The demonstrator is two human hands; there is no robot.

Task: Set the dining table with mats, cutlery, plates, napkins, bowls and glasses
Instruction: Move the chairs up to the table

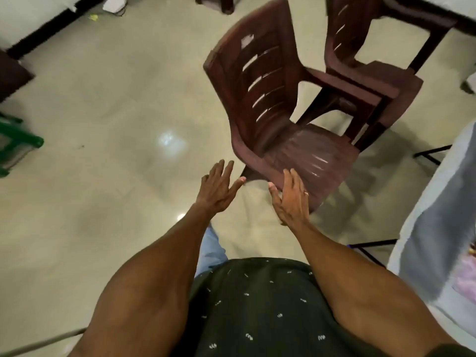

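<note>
Both hands empty, fingers spread: left hand (219,188) over floor, right hand (289,199) beside seat edge of dark brown slatted plastic chair (278,112), frame centre, likely shifting it. Cloth-covered tabletop (438,228) at right edge; no mats, cutlery visible.

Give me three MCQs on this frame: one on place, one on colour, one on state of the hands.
1. Where does the nearest brown plastic chair stand?
A. on the floor ahead of both hands
B. upside down on a table
C. behind the person

2. What colour is the furniture leg at the left edge?
A. red
B. green
C. white

3. How are the hands?
A. both grip the chair seat
B. left holds a plate
C. both open, fingers straight, holding nothing

Answers: 1 A, the chair sits on the tiled floor just beyond the fingertips. 2 B, the leg is plainly green. 3 C, the left hand and right hand are spread with nothing in them.
</note>
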